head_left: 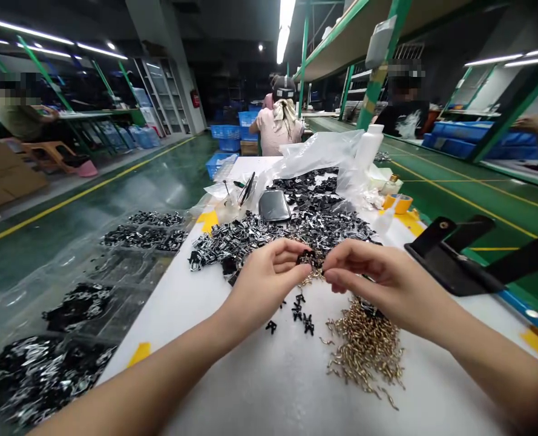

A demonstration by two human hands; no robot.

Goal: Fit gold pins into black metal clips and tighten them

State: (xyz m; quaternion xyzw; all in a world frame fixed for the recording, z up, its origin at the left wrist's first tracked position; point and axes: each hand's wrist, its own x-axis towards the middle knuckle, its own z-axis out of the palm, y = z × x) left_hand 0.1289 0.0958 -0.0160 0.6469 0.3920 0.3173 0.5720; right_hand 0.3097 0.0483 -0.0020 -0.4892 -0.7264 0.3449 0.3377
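Note:
My left hand (pixel 275 272) pinches a small black part (pixel 305 257) between thumb and fingertips, above the white table (pixel 259 381). Just to its right, my right hand (pixel 364 269) has thumb and forefinger pressed together close to that part; whatever is between them is too small to make out. Below the hands lie several loose black pieces (pixel 298 310). A heap of small brass-coloured pieces (pixel 366 345) lies under my right hand. Behind both hands spreads a large pile of black and silvery parts (pixel 232 239).
A dark phone-like object (pixel 274 206) rests on the pile. Plastic trays of parts (pixel 78 306) stand at the left. A white bottle (pixel 369 147), orange tape (pixel 397 204) and a black holder (pixel 452 254) are at the right. A person (pixel 280 124) sits ahead.

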